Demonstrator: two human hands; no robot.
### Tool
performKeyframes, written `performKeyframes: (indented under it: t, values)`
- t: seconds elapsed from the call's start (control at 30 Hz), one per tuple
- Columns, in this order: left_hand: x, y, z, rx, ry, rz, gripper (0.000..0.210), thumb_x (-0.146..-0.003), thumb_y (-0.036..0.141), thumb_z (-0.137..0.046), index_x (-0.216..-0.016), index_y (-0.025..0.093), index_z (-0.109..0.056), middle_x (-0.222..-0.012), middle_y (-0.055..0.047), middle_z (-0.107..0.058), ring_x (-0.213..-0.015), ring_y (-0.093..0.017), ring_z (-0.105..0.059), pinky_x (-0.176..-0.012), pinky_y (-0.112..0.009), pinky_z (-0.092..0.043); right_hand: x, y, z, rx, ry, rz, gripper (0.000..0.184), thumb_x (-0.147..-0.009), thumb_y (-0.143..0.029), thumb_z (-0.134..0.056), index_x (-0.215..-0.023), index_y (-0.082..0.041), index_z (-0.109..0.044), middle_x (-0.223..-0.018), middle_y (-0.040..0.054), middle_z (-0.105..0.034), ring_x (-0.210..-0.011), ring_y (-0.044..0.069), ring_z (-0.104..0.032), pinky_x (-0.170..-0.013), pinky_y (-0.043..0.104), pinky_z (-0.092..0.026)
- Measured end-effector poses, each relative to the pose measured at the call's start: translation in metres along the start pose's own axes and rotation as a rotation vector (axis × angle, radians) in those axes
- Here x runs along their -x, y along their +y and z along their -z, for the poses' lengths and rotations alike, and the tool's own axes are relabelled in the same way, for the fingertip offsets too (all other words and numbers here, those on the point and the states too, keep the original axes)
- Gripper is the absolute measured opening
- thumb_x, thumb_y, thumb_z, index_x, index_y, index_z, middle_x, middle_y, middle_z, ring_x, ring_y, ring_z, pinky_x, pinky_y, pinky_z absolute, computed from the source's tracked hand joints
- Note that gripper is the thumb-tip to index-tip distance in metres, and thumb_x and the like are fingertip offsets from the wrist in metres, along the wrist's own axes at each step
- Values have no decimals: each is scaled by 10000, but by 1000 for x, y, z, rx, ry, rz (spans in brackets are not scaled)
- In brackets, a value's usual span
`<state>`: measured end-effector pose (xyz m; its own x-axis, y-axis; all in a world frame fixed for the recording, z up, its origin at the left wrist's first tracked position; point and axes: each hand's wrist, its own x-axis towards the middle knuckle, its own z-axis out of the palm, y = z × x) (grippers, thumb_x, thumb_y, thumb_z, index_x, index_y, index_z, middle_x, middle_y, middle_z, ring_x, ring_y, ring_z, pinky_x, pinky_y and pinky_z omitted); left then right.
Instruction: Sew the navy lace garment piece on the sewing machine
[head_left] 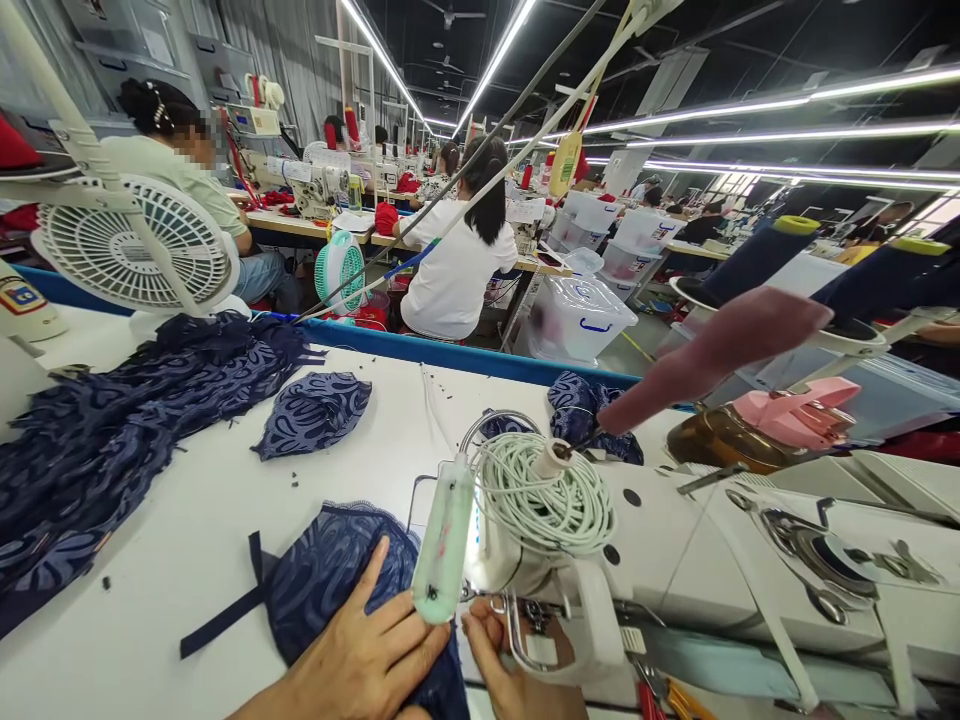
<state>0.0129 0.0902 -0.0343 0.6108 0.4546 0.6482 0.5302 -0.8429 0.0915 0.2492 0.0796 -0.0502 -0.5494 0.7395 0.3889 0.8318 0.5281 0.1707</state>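
A navy patterned bra cup (319, 570) lies on the white table left of the sewing machine's needle area, with a dark strip (221, 622) sticking out to its left. My left hand (367, 650) rests flat on the fabric, fingers stretched toward the machine (600, 620). Beside the presser foot, my right hand (510, 660) has its thumb and fingers curled together. Machine parts partly cover it, and what it pinches is hidden. A pale green lamp (444, 545) hangs over the left fingertips.
Another cup (313, 412) and a long pile of navy pieces (135, 400) lie to the left. Coiled green cord (547, 490) sits on the machine head. Orange-handled scissors (679, 700) are at lower right. A white fan (139, 245) stands behind; people sew beyond the blue edge (420, 348).
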Motion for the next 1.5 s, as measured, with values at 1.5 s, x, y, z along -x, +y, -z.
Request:
performKeyframes:
  t: [1.5]
  values:
    - [-30, -14, 18, -33, -107, 56, 348, -1051, 393, -412, -1154, 165, -654, -1095, -44, -738, -1049, -210, -655, -1206, -637, 42, 22, -1, -10, -114, 152, -113, 307, -915, -126, -458, -1037, -207, -727, -978, 133, -708, -965, 307, -665, -710, 366, -599]
